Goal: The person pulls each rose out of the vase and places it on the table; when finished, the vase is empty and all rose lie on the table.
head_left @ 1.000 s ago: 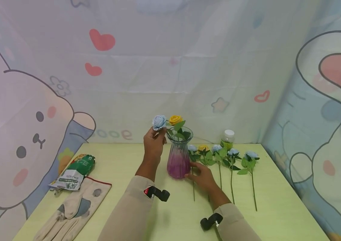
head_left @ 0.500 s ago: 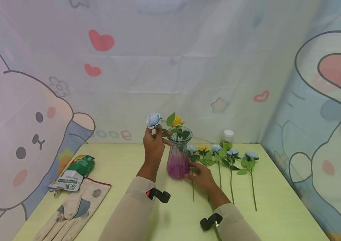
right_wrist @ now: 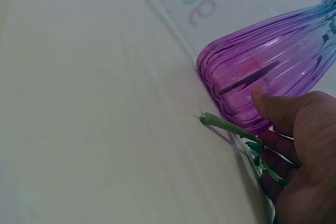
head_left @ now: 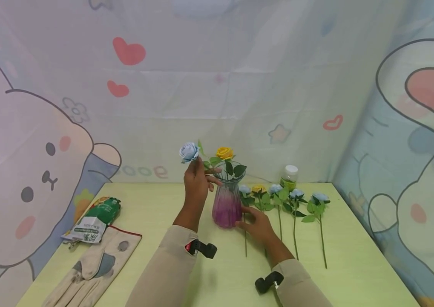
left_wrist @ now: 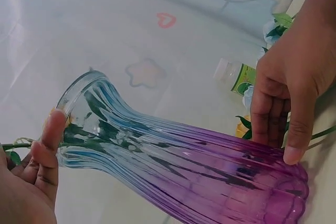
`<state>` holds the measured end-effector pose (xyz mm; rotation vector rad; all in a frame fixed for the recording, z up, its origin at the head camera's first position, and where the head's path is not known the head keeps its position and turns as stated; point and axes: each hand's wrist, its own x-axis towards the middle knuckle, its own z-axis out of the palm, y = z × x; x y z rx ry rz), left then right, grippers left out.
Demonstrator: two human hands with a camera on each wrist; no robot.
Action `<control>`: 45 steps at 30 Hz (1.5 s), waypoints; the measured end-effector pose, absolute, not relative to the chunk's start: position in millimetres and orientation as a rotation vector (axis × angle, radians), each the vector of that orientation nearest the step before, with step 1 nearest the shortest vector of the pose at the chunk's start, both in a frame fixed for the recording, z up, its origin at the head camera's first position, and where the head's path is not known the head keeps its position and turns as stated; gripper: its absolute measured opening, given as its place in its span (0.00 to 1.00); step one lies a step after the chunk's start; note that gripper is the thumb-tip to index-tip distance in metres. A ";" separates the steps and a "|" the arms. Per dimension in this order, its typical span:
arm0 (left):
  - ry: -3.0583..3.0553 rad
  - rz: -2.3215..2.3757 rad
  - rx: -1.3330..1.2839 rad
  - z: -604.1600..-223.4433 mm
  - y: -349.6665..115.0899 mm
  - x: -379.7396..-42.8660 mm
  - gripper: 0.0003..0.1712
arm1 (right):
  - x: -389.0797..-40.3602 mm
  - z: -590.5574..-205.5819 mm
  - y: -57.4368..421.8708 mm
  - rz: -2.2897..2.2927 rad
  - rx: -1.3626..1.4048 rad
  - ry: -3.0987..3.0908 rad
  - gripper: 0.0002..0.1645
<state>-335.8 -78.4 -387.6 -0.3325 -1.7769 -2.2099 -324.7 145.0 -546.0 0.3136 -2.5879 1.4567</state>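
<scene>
Centre of the head view, a ribbed glass vase (head_left: 227, 205), clear blue above and purple below, stands upright on the table. My left hand (head_left: 196, 185) pinches a light blue artificial rose (head_left: 189, 152) just under its bloom, left of the vase's mouth. Some left fingers extend to the rim, as the left wrist view (left_wrist: 32, 174) shows. A yellow rose (head_left: 225, 153) with dark green leaves stands in the vase. Low on the vase's right side, my right hand (head_left: 258, 226) holds the purple base between thumb and fingers; a green stem (right_wrist: 223, 124) lies beside those fingers.
Several blue roses (head_left: 320, 198) and a yellow one (head_left: 259, 188) lie in a row on the right. Behind them stands a white-capped bottle (head_left: 290, 175). A green and white packet (head_left: 94, 221) and pale work gloves (head_left: 94, 264) lie on the left. A printed curtain (head_left: 239, 94) encloses the table.
My left hand has turned, and the blue bloom has shifted left and slightly up, away from the yellow rose. Left fingers have spread towards the rim. My right hand stays at the vase's base.
</scene>
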 end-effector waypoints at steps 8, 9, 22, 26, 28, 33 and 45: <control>-1.672 -2.374 -0.403 -398.9 -84.0 -338.7 0.37 | -325.3 -548.2 144.3 1.505 0.304 -2.568 0.33; -1.660 -2.396 -0.415 -401.1 -85.3 -338.9 0.37 | -325.1 -547.9 143.9 1.512 0.300 -2.568 0.33; -1.647 -2.478 -0.568 -424.8 -90.8 -339.7 0.36 | -325.1 -546.5 143.3 1.493 0.313 -2.573 0.33; -1.643 -2.424 -0.519 -423.5 -88.3 -336.9 0.20 | -324.0 -545.8 142.8 1.479 0.309 -2.574 0.34; -1.629 -2.411 -0.466 -422.7 -86.2 -337.1 0.15 | -323.2 -545.1 142.7 1.480 0.307 -2.568 0.34; -1.540 -2.410 -0.339 -416.3 -78.9 -336.4 0.10 | -321.6 -545.5 142.7 1.463 0.301 -2.572 0.33; -1.379 -2.323 -0.369 -409.0 -78.3 -338.1 0.13 | -324.0 -544.9 143.0 1.470 0.285 -2.577 0.32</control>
